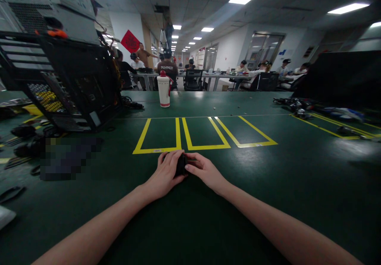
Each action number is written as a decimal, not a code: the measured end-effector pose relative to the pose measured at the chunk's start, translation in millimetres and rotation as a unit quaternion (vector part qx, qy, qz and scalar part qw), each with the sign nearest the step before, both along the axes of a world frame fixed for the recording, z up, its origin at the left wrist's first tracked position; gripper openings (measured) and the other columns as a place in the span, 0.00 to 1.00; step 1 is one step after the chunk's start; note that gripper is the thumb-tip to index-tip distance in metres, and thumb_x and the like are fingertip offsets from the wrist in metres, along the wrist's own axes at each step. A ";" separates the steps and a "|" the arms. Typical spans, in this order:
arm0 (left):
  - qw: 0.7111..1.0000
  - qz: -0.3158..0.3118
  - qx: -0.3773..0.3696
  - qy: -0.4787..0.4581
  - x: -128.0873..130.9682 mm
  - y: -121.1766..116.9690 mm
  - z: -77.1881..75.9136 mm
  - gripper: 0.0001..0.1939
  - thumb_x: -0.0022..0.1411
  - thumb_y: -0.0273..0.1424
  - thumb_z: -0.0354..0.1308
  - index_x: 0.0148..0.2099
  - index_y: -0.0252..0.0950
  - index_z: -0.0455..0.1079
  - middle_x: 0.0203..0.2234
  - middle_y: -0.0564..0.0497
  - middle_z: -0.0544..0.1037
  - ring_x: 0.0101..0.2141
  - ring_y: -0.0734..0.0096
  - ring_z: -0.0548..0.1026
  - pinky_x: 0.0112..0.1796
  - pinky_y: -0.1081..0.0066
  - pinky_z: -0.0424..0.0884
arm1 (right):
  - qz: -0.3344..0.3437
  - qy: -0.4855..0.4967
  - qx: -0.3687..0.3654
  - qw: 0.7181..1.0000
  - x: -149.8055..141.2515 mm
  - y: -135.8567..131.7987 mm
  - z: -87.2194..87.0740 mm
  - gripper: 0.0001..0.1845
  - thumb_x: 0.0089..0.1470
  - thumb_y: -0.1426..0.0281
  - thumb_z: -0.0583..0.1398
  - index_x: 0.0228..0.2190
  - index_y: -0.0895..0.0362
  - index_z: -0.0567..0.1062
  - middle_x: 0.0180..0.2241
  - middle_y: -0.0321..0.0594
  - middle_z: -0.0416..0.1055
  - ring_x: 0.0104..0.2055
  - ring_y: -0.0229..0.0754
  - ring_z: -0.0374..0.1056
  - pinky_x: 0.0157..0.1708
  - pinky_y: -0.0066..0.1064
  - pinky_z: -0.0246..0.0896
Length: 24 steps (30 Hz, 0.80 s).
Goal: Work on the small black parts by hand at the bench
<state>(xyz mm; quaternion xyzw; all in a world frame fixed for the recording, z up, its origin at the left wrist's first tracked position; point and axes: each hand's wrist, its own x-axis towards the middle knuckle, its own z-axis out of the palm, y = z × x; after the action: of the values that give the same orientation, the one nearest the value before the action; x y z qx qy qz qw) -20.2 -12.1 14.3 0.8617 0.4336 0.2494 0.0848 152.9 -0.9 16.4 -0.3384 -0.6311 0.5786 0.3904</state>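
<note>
A small, dark, blocky object [180, 165] sits between my two hands, low over the green table; its exact kind is hard to make out. My left hand [166, 171] wraps over its left side, with the fingers across the top and the thumb below. From the right, my right hand [206, 172] pinches at its edge with thumb and fingers. Much of the object is covered by my fingers. Just beyond the hands are yellow tape outlines [205, 147] on the tabletop.
A black computer case [77, 86] with a grey metal unit [71, 10] on top stands at left. Behind the tape is a white bottle [164, 90] with a red lid. Cables and metal parts [300, 108] lie at right. People sit at desks farther back.
</note>
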 end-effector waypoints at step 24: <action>1.000 -0.004 0.000 0.000 0.0 0.8 -1.2 0.30 0.55 0.30 0.53 0.56 0.40 0.41 0.51 0.46 0.58 0.52 0.61 0.56 0.53 0.53 0.45 | 0.015 0.021 0.008 1.000 0.3 -2.6 -2.2 0.14 0.46 0.70 0.58 0.38 0.53 0.64 0.41 0.37 0.63 0.46 0.42 0.62 0.44 0.38 0.62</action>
<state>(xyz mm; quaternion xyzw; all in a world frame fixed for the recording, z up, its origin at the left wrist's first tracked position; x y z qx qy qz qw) -20.2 -11.3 13.1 0.8637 0.4298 0.2489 0.0853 153.2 -3.4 14.3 -0.3135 -0.6325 0.5862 0.3976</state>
